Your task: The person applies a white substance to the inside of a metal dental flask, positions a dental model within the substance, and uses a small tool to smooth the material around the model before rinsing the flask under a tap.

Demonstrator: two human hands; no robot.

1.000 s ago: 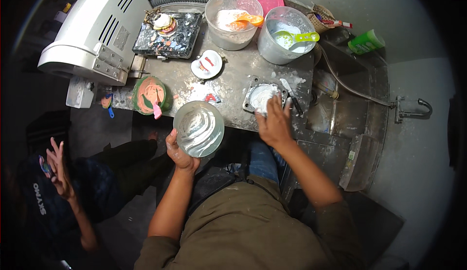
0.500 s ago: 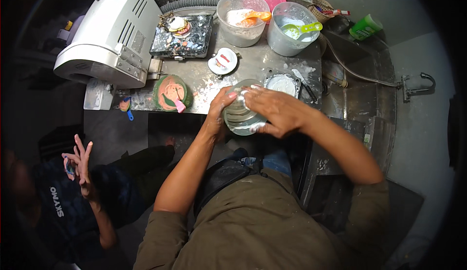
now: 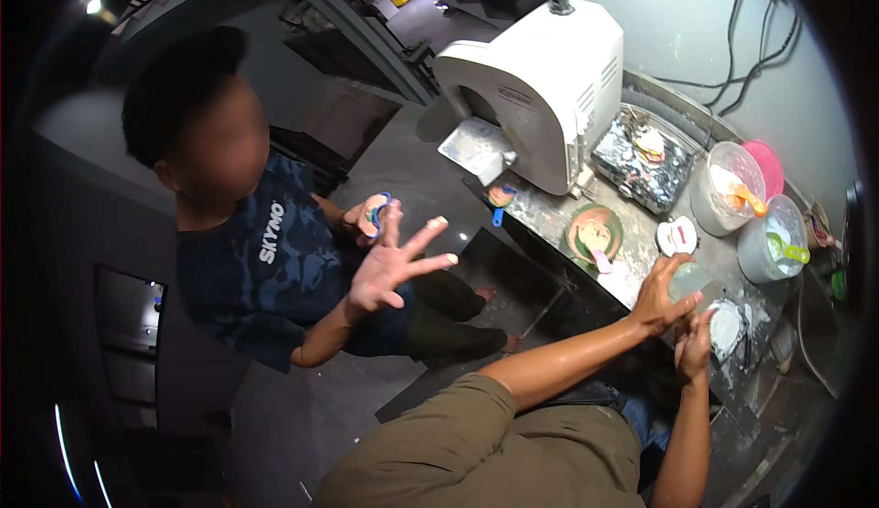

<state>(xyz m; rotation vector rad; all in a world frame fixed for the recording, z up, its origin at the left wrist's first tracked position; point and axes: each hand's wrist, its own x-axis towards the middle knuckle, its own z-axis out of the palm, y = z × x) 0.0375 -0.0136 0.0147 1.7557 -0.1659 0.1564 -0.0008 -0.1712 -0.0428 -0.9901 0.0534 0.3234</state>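
My left hand (image 3: 657, 299) is wrapped round a translucent pale-green bowl (image 3: 694, 281) and holds it tilted above the bench's near edge. Against the bowl's near side sits my right hand (image 3: 693, 348), its fingers curled and partly hidden. Just right of the bowl lies a round mass of white paste (image 3: 727, 327). A white round cast with red marks (image 3: 677, 236) rests beyond my left hand. To its left stands a green bowl (image 3: 580, 240) of pink paste with a pink spoon (image 3: 602, 262) in it.
A co-worker at left holds a blue-edged tray of pink material (image 3: 374, 215), other hand (image 3: 385, 274) spread. A white machine (image 3: 549, 96) stands on the bench beside a spattered black box (image 3: 646, 174). Two tubs hold white powder, one with an orange scoop (image 3: 751, 199), one with a green scoop (image 3: 793, 252).
My view has swung left, bringing the co-worker fully into sight. My right hand has come out of the bowl's mouth to its near side. My left hand still holds the bowl.
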